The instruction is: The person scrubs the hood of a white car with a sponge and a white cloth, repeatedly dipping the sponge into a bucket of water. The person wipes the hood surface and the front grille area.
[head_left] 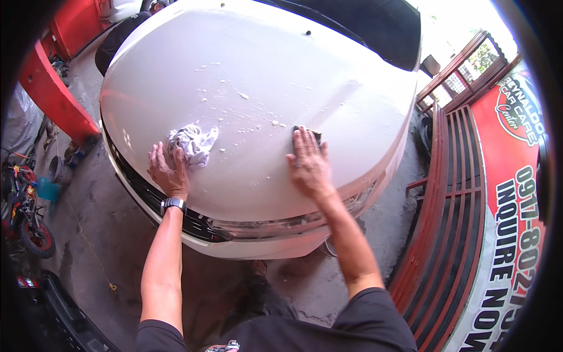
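A white car hood (pixel 258 76) spreads out in front of me, dotted with white paste-like blobs and specks. My left hand (pixel 170 171) lies with fingers spread near the hood's front edge, a watch on its wrist. Right beside its fingers is a crumpled whitish cloth (pixel 194 145); whether they touch it is hard to tell. My right hand (pixel 309 167) presses a small dark pad (pixel 316 136) against the hood, farther right. Most of the pad is hidden beneath the fingers.
A red slatted metal bench (pixel 437 234) and a printed banner (pixel 510 176) stand to the right. Leftward are a red post (pixel 56 94), a small bike (pixel 32 217) and a teal container (pixel 48 189). Another person (pixel 120 38) is partly visible beyond the hood's far left.
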Tool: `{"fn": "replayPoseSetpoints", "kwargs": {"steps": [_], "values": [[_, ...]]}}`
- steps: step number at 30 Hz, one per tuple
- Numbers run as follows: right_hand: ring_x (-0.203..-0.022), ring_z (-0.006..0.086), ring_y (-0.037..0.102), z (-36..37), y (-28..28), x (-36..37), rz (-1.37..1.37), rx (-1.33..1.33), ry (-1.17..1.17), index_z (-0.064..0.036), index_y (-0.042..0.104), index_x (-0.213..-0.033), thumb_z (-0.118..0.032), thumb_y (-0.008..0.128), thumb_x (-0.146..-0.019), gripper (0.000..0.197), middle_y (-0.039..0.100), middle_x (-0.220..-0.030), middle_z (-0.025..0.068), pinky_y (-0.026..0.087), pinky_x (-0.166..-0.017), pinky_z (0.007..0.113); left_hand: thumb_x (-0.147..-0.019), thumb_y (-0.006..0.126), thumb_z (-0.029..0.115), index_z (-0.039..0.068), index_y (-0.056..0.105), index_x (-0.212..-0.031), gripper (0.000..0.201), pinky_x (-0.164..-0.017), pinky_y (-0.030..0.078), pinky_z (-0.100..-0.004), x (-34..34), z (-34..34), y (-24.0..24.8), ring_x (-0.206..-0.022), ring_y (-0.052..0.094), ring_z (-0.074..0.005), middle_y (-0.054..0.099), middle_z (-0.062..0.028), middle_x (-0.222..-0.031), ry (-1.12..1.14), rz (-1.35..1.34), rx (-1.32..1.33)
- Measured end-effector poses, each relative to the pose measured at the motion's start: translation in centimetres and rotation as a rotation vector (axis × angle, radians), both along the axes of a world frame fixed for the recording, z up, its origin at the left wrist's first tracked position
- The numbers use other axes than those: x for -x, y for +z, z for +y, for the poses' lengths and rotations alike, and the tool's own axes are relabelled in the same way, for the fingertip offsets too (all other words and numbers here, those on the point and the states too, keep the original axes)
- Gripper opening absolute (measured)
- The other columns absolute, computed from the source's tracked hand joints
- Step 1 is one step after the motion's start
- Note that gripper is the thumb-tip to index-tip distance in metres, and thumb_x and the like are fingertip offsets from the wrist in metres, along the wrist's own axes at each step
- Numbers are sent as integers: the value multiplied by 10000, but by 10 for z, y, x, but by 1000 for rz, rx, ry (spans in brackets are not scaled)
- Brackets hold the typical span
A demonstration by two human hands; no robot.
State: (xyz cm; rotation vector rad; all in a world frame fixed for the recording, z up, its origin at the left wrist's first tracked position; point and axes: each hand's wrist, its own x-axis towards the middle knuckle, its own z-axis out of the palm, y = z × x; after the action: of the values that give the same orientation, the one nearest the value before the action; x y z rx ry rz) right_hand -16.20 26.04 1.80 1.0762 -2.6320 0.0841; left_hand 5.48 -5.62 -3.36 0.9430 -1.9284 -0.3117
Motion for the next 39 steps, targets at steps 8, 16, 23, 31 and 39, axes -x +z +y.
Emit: {"fn": "replayPoseSetpoints", "kwargs": {"steps": [8,16,23,31,39], "values": [[-1535,228,306,52,65,217,-154,148,-493,-144,361,-1589,-488,331,-1082,613,360,-1651,48,169,-1218,665,-910,532,747,24,344,-1564,993,-1183,211,-637,15,25,11,-1445,385,-443,454,-277,-1514,-89,103,-166],[-1552,273,272,7,34,48,-97,148,-318,-3,344,-1574,-349,333,-1089,596,332,-1659,122,98,-1259,589,-820,533,852,47,376,-1561,1106,-1144,219,-707,9,24,20,-1453,360,-443,380,-244,-1557,-162,-32,38],[-1555,327,261,-68,-22,-193,-82,266,-112,-26,358,-1580,-281,442,-1064,581,300,-1669,162,83,-1227,638,-870,657,671,98,430,-1519,895,-1111,247,-723,5,12,22,-1395,385,-471,402,-274,-1485,-335,-111,118],[-1497,337,370,-93,-23,-290,-270,372,-149,-13,435,-1522,-232,510,-1050,525,392,-1608,190,329,-1162,603,-756,775,692,149,517,-1407,886,-1113,296,-657,31,12,83,-1353,420,-463,415,-327,-1471,-697,-227,73],[-1298,377,594,-66,-15,-315,-312,1267,-732,63,544,-1393,-85,528,-1049,374,600,-1371,293,495,-1068,445,-762,849,458,143,745,-1039,432,-1046,400,-525,44,34,73,-1242,511,-372,624,-154,-1258,-1164,-248,298]]}}
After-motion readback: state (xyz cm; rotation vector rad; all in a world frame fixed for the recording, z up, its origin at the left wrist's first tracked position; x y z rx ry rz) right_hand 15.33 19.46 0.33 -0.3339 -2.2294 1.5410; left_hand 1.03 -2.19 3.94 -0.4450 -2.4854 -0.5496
